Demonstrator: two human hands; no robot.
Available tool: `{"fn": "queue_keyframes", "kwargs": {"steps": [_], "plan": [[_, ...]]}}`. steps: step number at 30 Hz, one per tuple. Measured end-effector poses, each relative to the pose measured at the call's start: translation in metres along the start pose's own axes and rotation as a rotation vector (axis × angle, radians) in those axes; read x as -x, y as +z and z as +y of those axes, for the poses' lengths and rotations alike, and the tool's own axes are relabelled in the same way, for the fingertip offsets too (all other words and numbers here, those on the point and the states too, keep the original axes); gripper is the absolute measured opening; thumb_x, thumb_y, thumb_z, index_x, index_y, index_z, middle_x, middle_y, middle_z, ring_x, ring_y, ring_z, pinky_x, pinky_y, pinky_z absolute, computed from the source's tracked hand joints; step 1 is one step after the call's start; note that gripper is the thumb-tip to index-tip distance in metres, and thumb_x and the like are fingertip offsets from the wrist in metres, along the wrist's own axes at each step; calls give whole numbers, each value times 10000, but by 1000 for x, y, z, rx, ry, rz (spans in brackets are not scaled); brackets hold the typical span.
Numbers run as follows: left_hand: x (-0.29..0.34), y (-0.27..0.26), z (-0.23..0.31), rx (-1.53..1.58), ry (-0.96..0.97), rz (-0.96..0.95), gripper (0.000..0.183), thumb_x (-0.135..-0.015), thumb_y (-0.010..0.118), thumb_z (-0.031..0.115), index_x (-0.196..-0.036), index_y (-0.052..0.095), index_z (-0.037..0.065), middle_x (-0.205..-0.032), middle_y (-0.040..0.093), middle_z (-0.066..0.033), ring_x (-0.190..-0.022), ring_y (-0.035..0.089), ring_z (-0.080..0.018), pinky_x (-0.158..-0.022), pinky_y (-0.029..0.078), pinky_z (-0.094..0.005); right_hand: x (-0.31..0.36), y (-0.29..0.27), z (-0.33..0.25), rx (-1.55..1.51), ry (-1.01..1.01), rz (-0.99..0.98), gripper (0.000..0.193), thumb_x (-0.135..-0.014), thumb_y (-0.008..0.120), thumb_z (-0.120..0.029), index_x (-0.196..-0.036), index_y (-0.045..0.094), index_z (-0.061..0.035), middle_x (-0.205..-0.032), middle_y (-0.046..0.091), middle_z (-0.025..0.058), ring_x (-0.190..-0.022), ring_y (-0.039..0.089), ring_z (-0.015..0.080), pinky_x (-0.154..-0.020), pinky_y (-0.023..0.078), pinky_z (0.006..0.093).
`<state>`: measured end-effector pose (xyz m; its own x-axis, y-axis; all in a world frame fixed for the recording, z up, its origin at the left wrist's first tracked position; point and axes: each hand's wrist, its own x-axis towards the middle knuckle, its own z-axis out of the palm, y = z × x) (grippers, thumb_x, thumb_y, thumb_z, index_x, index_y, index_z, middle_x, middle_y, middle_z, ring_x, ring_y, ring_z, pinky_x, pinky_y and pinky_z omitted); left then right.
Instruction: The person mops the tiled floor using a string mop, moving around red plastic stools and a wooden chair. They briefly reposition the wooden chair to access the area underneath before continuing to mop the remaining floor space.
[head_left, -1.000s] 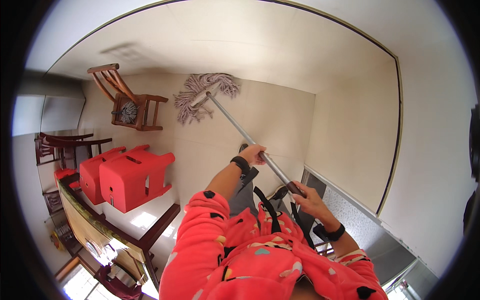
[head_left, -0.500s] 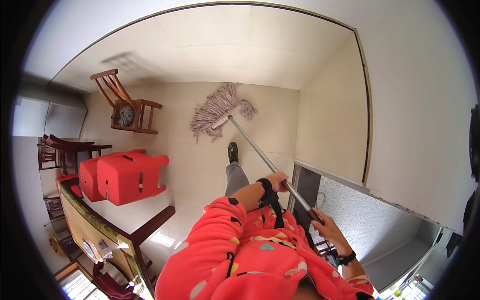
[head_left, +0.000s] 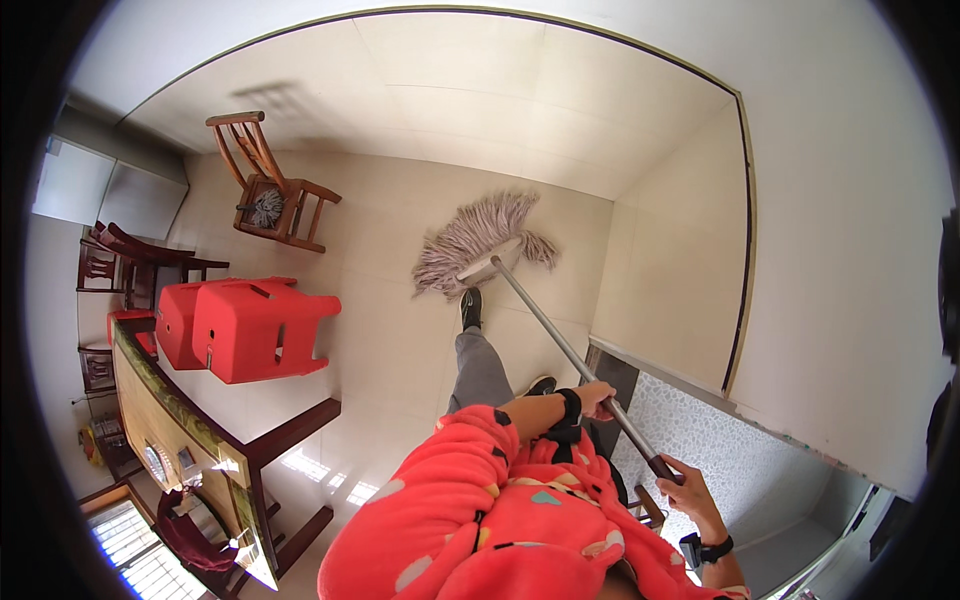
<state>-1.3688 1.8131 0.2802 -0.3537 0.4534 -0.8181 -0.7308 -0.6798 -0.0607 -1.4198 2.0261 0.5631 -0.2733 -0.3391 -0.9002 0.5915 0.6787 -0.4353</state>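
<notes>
Pale tiled floor (head_left: 400, 330) filling the middle of the frame, walled off along the right by a white wall (head_left: 840, 250) and a grey speckled ledge (head_left: 720, 450) at lower right. Left side crowded: long wooden table (head_left: 200, 440) at lower left, two red plastic stools (head_left: 250, 325) just above it, a wooden chair (head_left: 270, 190) tipped at upper left. Open tile mostly above and to the left of centre.

String mop head (head_left: 475, 240) spread flat on the floor at upper centre, just beyond a dark shoe (head_left: 470, 305). Metal mop handle (head_left: 570, 350) running on a diagonal from the head down and to the right, long axis pointing from upper centre toward lower right.

Left hand (head_left: 595, 398) clenched round the handle midway, the nearer of the two to the mop head. Right hand (head_left: 680, 480) wrapped round the dark grip at the handle's end, at lower right, close above the ledge. Little room rightward; free travel leftward and upward across bare tile.
</notes>
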Motion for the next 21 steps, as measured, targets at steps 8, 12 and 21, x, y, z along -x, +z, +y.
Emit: {"fn": "queue_keyframes", "kwargs": {"steps": [8, 12, 21], "plan": [[39, -94, 111, 123, 283, 262, 165, -823, 487, 229, -816, 496, 65, -686, 566, -96, -551, 558, -240, -483, 471, -397, -90, 73, -117, 240, -141, -83, 507, -809, 618, -119, -1287, 460, -64, -645, 513, -14, -482, 414, 38, -406, 317, 194], [79, -182, 189, 115, 557, 522, 245, -822, 466, 262, -723, 502, 40, -582, 531, -102, -484, 531, -240, -386, 418, -398, -171, 142, -187, 355, -311, -169, 507, -806, 613, -163, -1273, 457, -42, -647, 509, 10, -522, 452, 78, -457, 365, 227], [183, -366, 289, 170, 535, 797, 183, -831, 436, 216, -904, 477, 53, -746, 561, -117, -627, 624, -296, -478, 488, -417, -271, 297, -248, 531, -679, -236, 391, -819, 529, -247, -1150, 470, -46, -677, 540, 146, -610, 554, 303, -589, 433, 370]]}}
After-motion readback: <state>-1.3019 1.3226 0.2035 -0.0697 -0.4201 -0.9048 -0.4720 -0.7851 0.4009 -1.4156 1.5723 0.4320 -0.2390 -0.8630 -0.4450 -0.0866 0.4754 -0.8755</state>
